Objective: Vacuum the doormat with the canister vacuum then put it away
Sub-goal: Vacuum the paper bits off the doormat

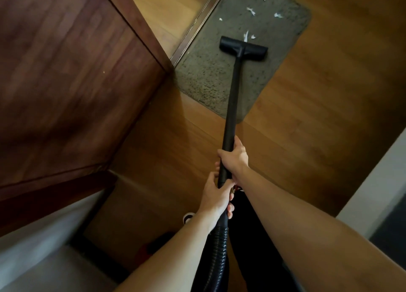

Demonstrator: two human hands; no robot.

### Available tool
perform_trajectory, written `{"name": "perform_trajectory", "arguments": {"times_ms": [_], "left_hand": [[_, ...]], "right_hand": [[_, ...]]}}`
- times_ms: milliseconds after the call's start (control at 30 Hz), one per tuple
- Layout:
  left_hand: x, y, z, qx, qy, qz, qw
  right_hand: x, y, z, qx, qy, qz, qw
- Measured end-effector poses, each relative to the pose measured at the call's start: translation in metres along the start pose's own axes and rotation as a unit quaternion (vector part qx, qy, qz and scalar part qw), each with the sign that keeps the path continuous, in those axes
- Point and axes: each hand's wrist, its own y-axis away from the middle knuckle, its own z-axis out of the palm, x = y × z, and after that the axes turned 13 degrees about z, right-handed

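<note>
The grey doormat (219,78) is lying on the wooden floor (307,98) against a metal threshold strip (197,21). I am resting the black floor nozzle (243,48) flat on its middle, just short of the white scraps (250,11) scattered over the far half, which I judge are next to be picked up. I am gripping the wand (232,94) with my right hand (234,157) to steer. My left hand (216,196) is clasping the joint below, where the ribbed hose (216,247) is trailing down, so it is not dragging. A dark wooden panel (66,72) is standing to my left.
</note>
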Motion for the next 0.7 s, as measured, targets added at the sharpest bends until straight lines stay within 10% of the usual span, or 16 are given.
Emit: {"name": "perform_trajectory", "arguments": {"times_ms": [700], "left_hand": [[0.046, -0.070, 0.061, 0.002, 0.020, 0.024, 1.000]], "right_hand": [[-0.074, -0.070, -0.040, 0.002, 0.033, -0.013, 0.999]]}}
